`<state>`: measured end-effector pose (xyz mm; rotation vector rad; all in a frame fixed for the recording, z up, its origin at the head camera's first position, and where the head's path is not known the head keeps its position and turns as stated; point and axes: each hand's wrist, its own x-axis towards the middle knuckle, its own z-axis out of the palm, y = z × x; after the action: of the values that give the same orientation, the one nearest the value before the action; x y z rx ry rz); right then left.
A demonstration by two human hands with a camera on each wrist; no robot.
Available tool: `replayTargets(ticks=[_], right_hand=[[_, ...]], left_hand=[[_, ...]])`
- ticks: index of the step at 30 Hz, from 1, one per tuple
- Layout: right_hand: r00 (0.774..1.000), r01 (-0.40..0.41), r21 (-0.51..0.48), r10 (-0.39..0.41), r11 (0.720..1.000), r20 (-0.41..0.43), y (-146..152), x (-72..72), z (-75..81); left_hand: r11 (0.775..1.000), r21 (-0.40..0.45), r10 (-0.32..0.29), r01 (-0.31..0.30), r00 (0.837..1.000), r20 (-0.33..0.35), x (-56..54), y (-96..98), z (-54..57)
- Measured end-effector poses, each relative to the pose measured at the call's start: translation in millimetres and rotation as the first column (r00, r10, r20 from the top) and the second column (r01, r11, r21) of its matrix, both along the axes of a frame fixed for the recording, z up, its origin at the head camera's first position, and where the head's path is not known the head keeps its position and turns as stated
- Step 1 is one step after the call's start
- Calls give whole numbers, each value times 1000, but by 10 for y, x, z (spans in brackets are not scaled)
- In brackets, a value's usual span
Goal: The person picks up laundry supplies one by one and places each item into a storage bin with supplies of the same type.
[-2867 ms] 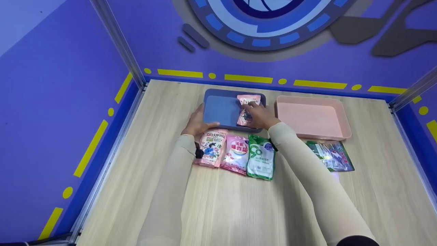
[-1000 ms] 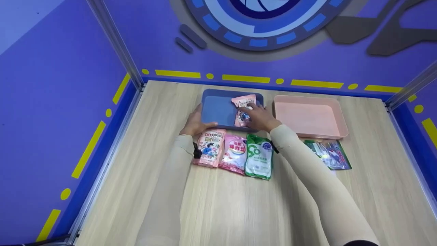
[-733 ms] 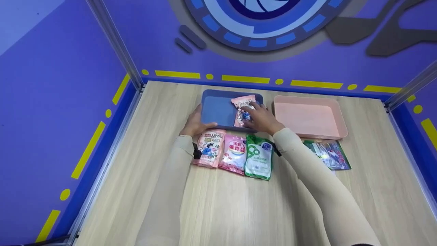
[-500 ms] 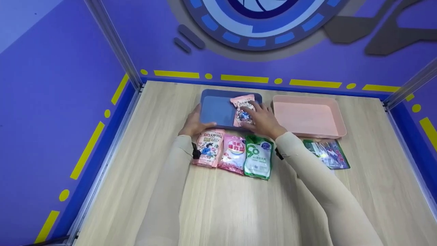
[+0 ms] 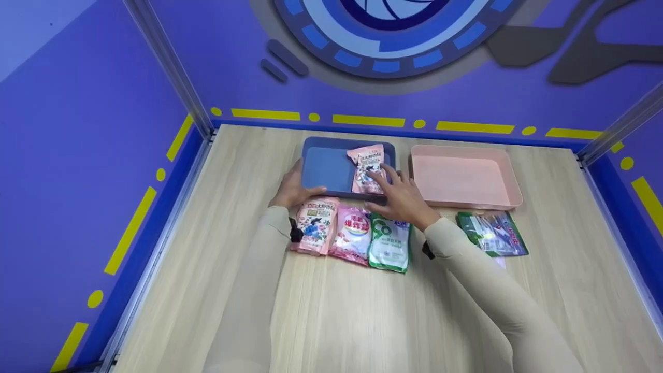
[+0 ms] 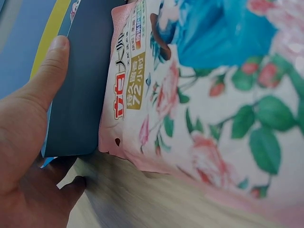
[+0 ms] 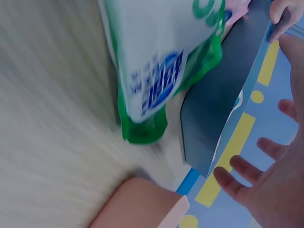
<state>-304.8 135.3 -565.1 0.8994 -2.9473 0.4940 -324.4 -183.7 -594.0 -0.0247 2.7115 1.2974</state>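
Note:
My left hand (image 5: pixel 292 189) grips the left front corner of a blue tray (image 5: pixel 329 168). In the left wrist view the thumb lies along the rim of the tray, fingers round the corner. A pink floral laundry pouch (image 5: pixel 368 166) lies in the tray's right part, its top angled left. My right hand (image 5: pixel 403 198), fingers spread, is over the tray's right front corner, fingertips overlapping the pouch's edge in the head view. The right wrist view shows this hand's fingers beside the tray wall (image 7: pixel 206 121), around nothing.
Along the tray's front lie another pink floral pouch (image 5: pixel 317 228), a pink bag (image 5: pixel 353 235) and a green-and-white pouch (image 5: pixel 391 246). To the right stands a pink tray (image 5: pixel 466 178), with a green-edged flat packet (image 5: pixel 493 234) before it. A blue wall (image 5: pixel 362 98) closes off the back.
My right hand has let go of the pouch in the blue tray and drawn back towards the front right, fingers spreading. That pouch's top has turned left. My left hand keeps its grip.

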Motion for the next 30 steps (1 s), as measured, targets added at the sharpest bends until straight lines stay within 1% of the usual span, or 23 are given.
replayTargets(ticks=[7, 13, 18, 21, 23, 30], right_hand=[[997, 35, 31, -37, 999, 66, 5, 253, 1], [997, 17, 58, -21, 998, 69, 40, 432, -50], [997, -15, 78, 9, 997, 75, 71, 538, -69], [996, -21, 85, 14, 996, 85, 95, 594, -63], [996, -15, 97, 6, 995, 91, 111, 635, -59], [992, 40, 123, -54, 992, 118, 138, 779, -59]], left_hand=[[1000, -7, 13, -13, 1000, 16, -5, 3, 6], [1000, -4, 14, -14, 999, 41, 7, -2, 9], [999, 8, 33, -34, 997, 62, 23, -16, 8], [999, 18, 37, -37, 998, 51, 25, -16, 11], [1000, 12, 26, -26, 999, 36, 22, -13, 13], [1000, -3, 5, -5, 1000, 13, 25, 3, 19]])
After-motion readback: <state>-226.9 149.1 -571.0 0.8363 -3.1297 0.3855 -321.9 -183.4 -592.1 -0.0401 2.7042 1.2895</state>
